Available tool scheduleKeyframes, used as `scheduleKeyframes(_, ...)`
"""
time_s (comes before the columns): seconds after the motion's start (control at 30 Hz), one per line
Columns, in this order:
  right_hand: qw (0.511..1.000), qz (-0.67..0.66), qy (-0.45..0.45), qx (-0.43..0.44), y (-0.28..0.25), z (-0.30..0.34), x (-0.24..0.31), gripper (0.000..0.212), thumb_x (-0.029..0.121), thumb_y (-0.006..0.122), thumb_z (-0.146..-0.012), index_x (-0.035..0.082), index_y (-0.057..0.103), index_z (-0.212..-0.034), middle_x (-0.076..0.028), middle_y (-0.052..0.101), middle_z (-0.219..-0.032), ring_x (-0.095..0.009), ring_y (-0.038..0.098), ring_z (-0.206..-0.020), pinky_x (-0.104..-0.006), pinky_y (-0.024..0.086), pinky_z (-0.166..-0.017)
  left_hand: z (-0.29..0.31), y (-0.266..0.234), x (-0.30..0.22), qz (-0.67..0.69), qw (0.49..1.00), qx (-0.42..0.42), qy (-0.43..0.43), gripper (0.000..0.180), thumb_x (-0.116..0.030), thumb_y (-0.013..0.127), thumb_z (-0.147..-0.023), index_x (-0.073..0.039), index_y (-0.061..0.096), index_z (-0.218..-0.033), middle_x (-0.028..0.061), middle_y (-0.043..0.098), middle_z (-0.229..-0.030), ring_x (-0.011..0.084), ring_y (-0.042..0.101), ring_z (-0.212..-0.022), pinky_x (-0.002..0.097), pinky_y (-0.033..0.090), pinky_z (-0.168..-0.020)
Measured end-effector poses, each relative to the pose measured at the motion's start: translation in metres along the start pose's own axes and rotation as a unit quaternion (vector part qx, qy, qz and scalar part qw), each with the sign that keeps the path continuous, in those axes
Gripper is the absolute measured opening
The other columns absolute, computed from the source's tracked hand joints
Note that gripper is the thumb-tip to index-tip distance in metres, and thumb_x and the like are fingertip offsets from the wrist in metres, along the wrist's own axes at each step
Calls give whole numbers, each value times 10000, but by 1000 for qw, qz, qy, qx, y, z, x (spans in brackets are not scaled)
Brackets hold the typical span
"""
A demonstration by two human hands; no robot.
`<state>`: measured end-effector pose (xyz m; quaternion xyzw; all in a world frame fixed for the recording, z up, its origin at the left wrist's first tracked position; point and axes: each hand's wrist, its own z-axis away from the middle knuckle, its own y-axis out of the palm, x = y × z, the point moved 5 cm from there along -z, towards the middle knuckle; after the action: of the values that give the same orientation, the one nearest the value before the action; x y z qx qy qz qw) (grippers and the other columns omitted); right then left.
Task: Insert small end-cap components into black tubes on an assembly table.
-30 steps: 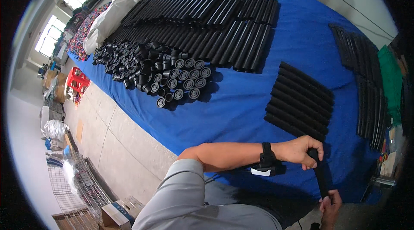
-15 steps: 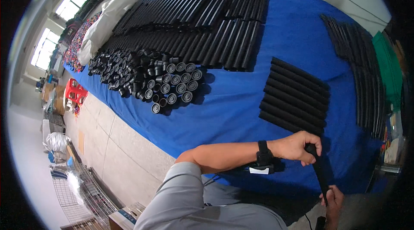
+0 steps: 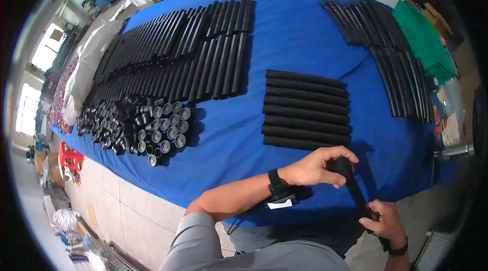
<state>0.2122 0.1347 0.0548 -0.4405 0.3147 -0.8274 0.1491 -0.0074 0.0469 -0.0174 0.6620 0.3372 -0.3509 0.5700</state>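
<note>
A single black tube is held at a slant near the table's front right edge. My left hand curls its thumb and fingers around the upper end. Lower down, my right hand grips the other end, whose tip is partly hidden by the fingers. Just beyond my left hand, several matte black tubes lie side by side in a neat row on the blue cloth.
Long rows of black tubes cover the far left, with a heap of round black caps in front. Slim black tubes lie at right beside a green crate. A red stool stands on the floor.
The view has swung right, so the table's things appear further left. My right hand has come up with the lower end of the tube; both hands still hold it.
</note>
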Motion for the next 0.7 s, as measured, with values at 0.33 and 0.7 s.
scheduleKeyframes(0.33,969,166,-119,-140,-98,-58,21,271,236,700,-815,21,547,-875,-118,496,-710,-276,510,-650,-376,410,-587,2,-8,-2,132,990,-26,-34,605,-80,639,-917,-43,377,-1460,188,583,-1263,242,647,-1034,341,539,-857)
scheduleKeyframes(0.7,888,377,-84,-248,-252,-332,30,432,349,664,-826,-79,626,-871,-279,649,-888,-433,641,-886,-490,502,-770,-3,1,8,21,998,40,-46,471,-151,664,-935,-9,519,-1361,119,630,-1157,126,601,-983,291,472,-912)
